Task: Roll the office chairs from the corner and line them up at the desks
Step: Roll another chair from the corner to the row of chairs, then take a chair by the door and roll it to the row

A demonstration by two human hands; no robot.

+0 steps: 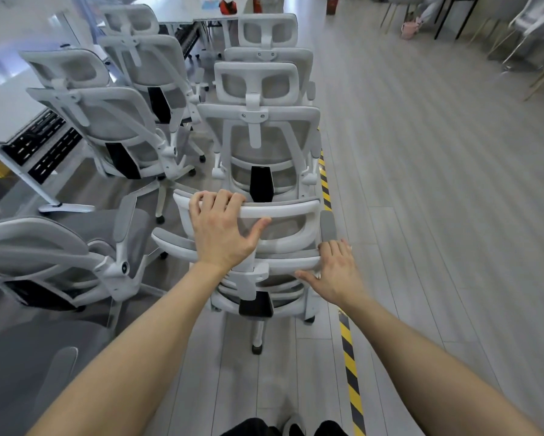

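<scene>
Head view: left hand (223, 229) curled over the headrest (283, 210) of the near office chair (258, 278); right hand (336, 272) half-open, fingers on its backrest rim. Chair sits directly ahead, just behind a queued chair (259, 136); desks (9, 121) lie far left. Left hand leads.

Chairs (258, 146): seven white mesh office chairs in view — three in the right column, four on the left. Two hands (220, 228). One black-yellow tape line (351, 357). Desks (28, 143) — count unclear.
</scene>
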